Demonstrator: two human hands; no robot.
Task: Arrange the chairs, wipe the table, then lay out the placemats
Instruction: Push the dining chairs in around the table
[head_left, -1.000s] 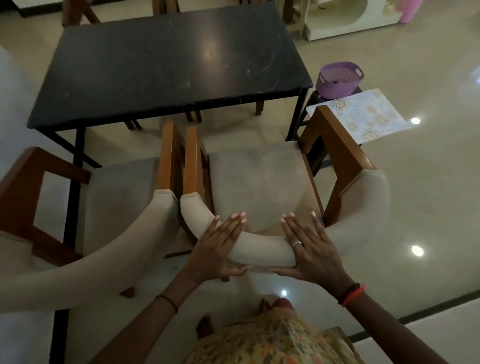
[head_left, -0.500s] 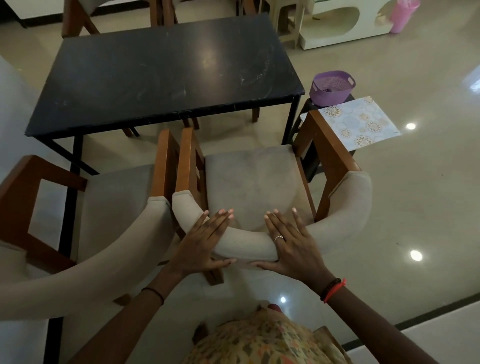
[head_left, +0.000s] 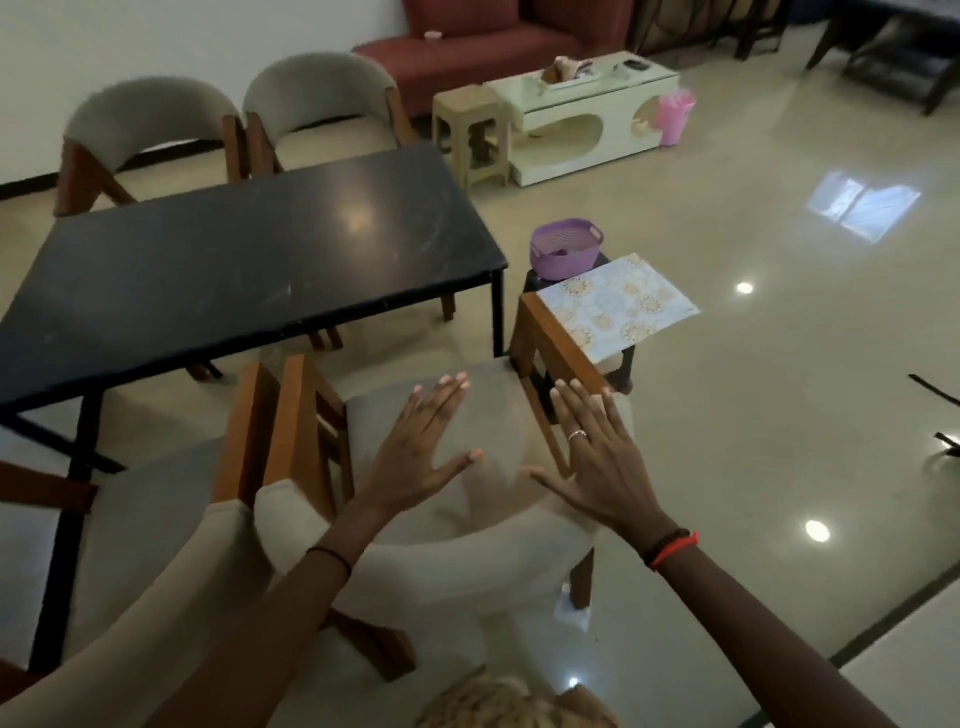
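Black table (head_left: 249, 260) mid-floor, two far chairs (head_left: 150, 111) behind it. Near chair (head_left: 467, 566) facing the table's near edge, armrest to armrest with a second chair (head_left: 140, 499) at left. Patterned placemat (head_left: 618, 306) on a dark stool (head_left: 534, 278) right of the table, beside a purple basket (head_left: 566, 249). Left hand (head_left: 423, 447) and right hand (head_left: 602, 467) above the near chair, fingers straight, spread, gripping nothing.

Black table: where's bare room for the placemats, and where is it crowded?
The whole black table top is bare, between the far chairs and the near chairs. Crowded: the dark stool off its right end, filled by purple basket and placemat.
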